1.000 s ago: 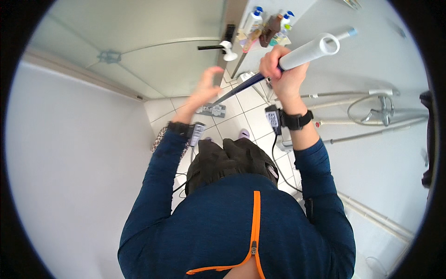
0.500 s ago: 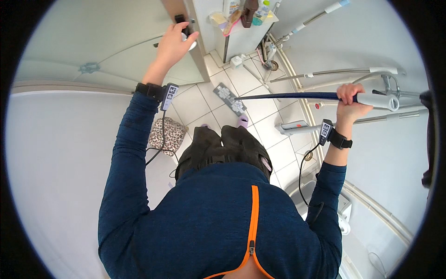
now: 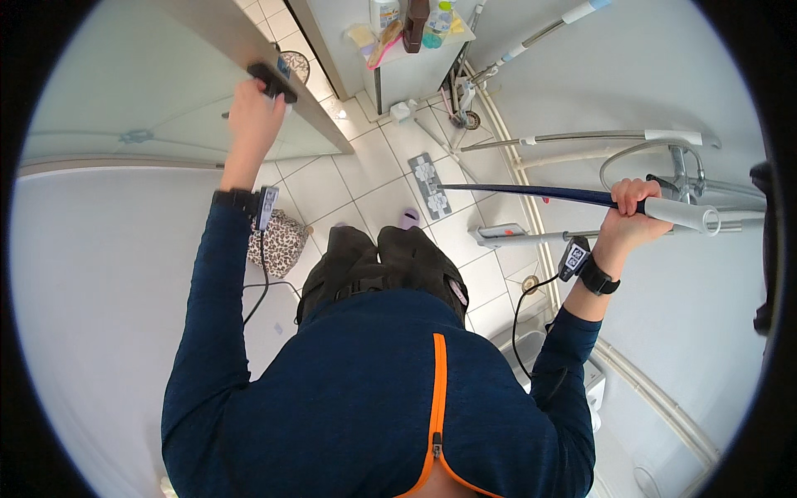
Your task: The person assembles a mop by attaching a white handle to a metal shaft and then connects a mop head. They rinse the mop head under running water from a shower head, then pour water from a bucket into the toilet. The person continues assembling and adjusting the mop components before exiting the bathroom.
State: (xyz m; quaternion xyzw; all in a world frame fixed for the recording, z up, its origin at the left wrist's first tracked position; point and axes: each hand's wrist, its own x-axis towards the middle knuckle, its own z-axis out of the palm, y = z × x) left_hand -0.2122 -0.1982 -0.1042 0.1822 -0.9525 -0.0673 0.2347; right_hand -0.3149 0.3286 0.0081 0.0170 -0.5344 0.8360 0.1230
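At the upper left, my left hand (image 3: 252,120) is closed at the dark handle (image 3: 274,81) of a frosted glass door (image 3: 108,100). The door stands partly ajar, with a gap along its edge; my fingers partly hide the handle. Over on the right, my right hand (image 3: 633,220) wraps around a flat mop (image 3: 531,192), just below its white grip end. Its dark blue pole slants away toward the floor. The grey rectangular mop head (image 3: 429,187) lies flat on the tiles, ahead of my feet.
A white cabinet (image 3: 407,79) holding bottles and a pink-edged brush (image 3: 384,44) stands beside the doorway. A leopard-print bag (image 3: 278,242) sits on the floor at left. Metal rails (image 3: 573,138) and a shower tap (image 3: 682,166) line the right wall.
My left hand has drawn the door toward me and left, opening a gap that shows tiled floor beyond. The mop head has shifted slightly right in view, still in my right hand's hold.
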